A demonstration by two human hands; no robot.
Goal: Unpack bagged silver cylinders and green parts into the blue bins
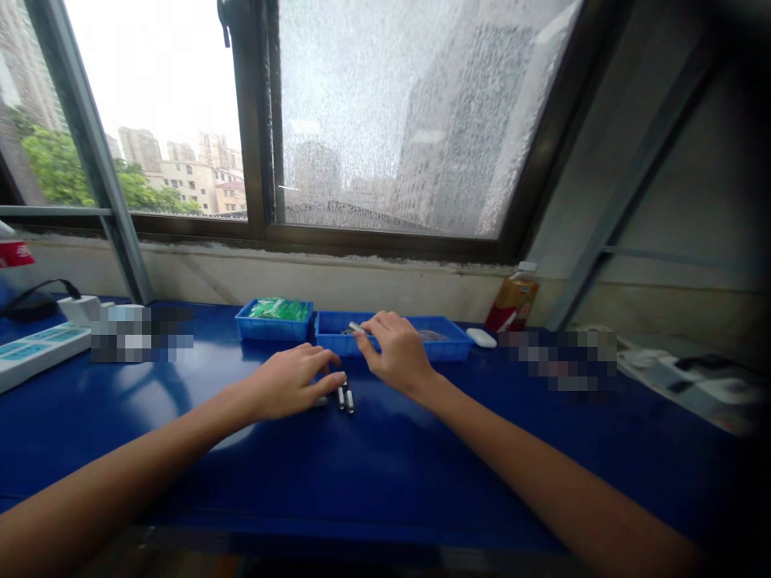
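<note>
My left hand (292, 381) lies palm down on the blue table (385, 466), its fingertips touching a few small dark cylindrical parts (345, 396) that lie side by side. My right hand (394, 349) hovers at the front wall of the wide blue tray (449, 345), pinching one small light-tipped part (355, 327) between thumb and fingers. More such parts lie inside that tray, partly hidden by the hand.
A smaller blue tray (274, 325) with green packets (278, 308) stands left of the wide one. A bottle (513, 301) and a white oval object (481, 338) stand at the right. A white device (36, 349) lies at the far left. The window wall rises behind.
</note>
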